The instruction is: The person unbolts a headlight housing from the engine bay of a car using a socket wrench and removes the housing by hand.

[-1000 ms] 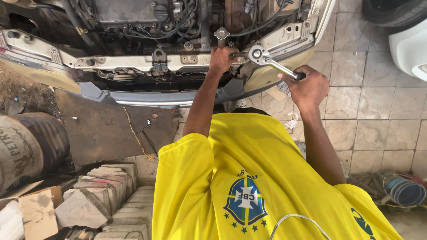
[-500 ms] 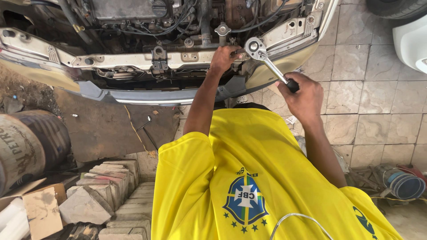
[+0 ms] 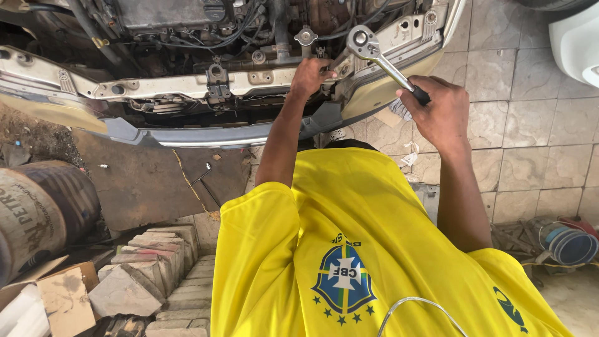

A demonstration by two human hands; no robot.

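Observation:
My right hand (image 3: 438, 112) is closed around the black grip of a chrome ratchet wrench (image 3: 377, 56). Its round head points up and left, over the right end of the car's front panel (image 3: 262, 78). My left hand (image 3: 310, 76) reaches straight ahead, fingers curled against the middle of that panel, just under a round cap (image 3: 306, 35). What the fingers hold is hidden. Behind the panel is the open engine bay (image 3: 187, 25), full of hoses and wires. My yellow shirt (image 3: 362, 249) fills the lower view.
A grey bumper bar (image 3: 187, 134) runs below the panel. At the left a rusty drum (image 3: 43, 209) lies on its side, with stacked paving blocks (image 3: 156, 268) and cardboard (image 3: 62, 299) near it. A coil of hose (image 3: 564, 243) lies on the tiled floor at the right. A white car body (image 3: 577, 40) shows at the top right.
My right hand has lifted the ratchet, so its head now sits higher against the front panel. The left hand stays on the panel.

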